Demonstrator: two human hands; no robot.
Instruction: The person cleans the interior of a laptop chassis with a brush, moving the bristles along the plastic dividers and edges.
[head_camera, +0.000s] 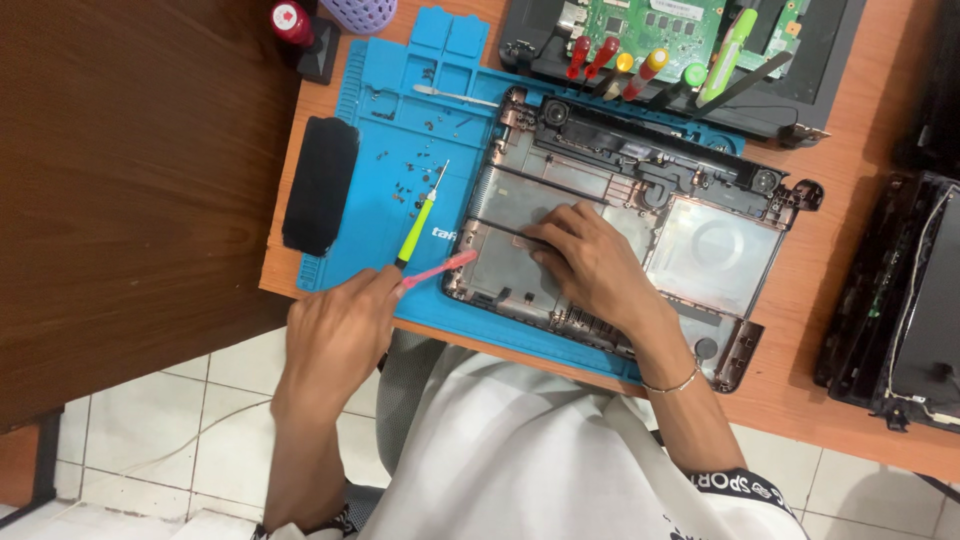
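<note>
At the blue mat's (400, 110) near-left edge, the left hand (340, 325) gripped a green-handled screwdriver (420, 220) and pink tool (440, 268), fingers curled around them; the right hand (590, 260), fingers together, pressed flat inside the laptop base shell (720, 250), steadying it.

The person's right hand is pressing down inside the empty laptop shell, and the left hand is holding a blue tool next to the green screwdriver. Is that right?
Not quite. The tool in the left hand is pink, not blue; the head view shows this. The rest holds: the right hand presses inside the empty laptop shell, and the pink tool lies next to the green screwdriver on the blue mat.
</note>
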